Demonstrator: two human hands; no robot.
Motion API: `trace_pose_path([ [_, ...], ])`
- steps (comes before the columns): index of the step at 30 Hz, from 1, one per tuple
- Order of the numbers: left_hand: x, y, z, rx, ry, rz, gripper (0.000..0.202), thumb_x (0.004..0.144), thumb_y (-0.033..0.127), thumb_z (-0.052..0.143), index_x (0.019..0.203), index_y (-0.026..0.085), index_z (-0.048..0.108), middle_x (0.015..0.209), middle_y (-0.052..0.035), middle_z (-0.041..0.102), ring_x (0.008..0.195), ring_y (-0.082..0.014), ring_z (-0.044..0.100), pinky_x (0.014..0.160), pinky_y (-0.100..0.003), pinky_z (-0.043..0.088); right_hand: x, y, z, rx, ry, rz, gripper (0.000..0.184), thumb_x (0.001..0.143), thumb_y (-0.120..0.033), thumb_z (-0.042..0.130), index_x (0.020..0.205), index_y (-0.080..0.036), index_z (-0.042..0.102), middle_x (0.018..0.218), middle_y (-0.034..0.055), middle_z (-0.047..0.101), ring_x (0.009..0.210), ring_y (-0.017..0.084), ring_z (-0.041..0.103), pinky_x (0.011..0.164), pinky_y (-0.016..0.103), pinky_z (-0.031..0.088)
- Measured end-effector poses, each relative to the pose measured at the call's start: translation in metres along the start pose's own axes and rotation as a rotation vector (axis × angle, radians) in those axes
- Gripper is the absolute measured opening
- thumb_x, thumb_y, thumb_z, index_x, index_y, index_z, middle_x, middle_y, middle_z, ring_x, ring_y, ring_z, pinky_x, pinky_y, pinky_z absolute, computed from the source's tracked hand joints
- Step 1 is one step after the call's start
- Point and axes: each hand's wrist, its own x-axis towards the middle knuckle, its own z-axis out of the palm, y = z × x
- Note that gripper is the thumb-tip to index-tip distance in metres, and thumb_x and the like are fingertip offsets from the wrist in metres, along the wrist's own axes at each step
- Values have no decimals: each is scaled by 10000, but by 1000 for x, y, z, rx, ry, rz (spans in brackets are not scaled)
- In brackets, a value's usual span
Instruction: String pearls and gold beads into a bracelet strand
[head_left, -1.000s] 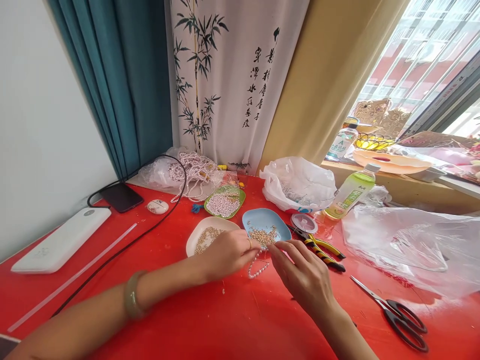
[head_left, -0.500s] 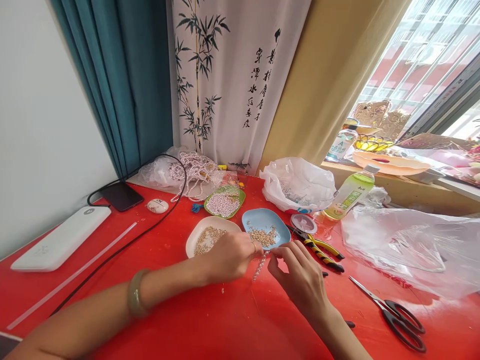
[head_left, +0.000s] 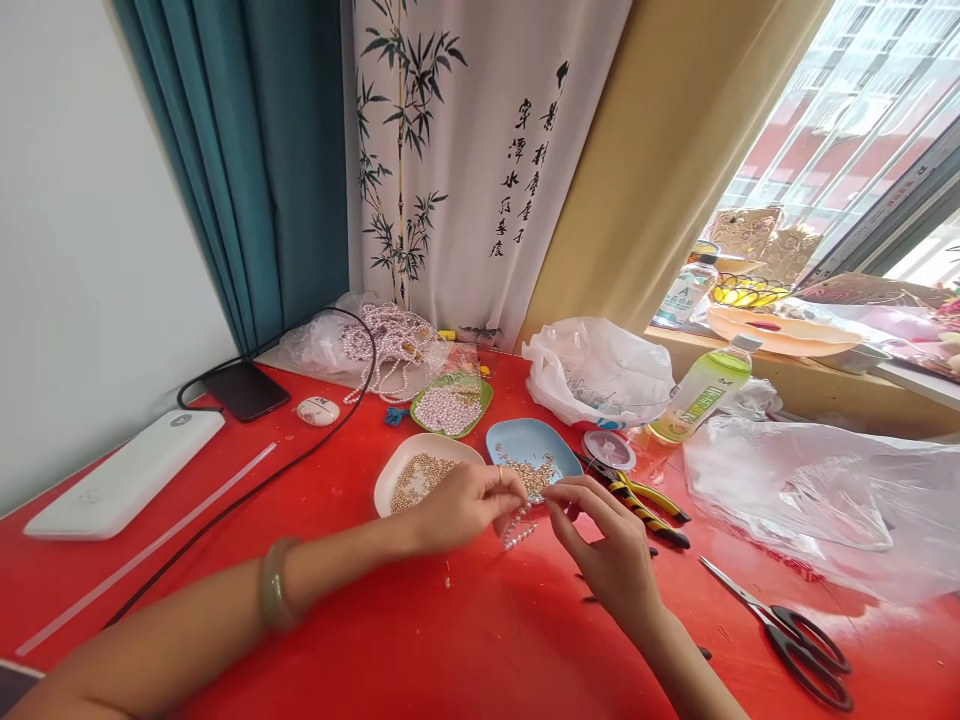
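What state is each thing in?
Strand: looped, hanging
Left grip: pinching the strand
Right grip: at the strand, pinch unclear
Blue plate: holds gold beads
White plate: holds gold beads, partly hidden
Green plate: holds pale beads
Scissors: blades closed
Pliers: handles spread
Bottle: capped
Phone: screen dark

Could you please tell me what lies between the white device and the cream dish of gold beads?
In the head view, a translucent strip and a black cable lie on the red table between the white device and the cream dish.
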Motion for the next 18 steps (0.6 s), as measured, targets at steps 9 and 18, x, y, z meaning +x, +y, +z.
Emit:
trace_pose_path([
  [9, 2, -7, 3, -129, -23, -29, 147, 793, 229, 442, 803, 139, 557, 548, 19, 530, 539, -97, 501, 551, -204, 375, 0, -1, -2, 35, -25, -41, 139, 782, -77, 482, 801, -195, 554, 715, 29, 565, 623, 121, 524, 543, 250, 451],
  [18, 0, 1, 1, 102, -2, 51, 145, 782, 187, 440, 776, 159, 583, 540, 39, 504, 537, -84, 465, 548, -187, 350, -4, -1, 0, -83, 29, -49, 155, 760, -54, 478, 750, -191, 550, 680, 22, 550, 615, 123, 507, 554, 257, 432],
])
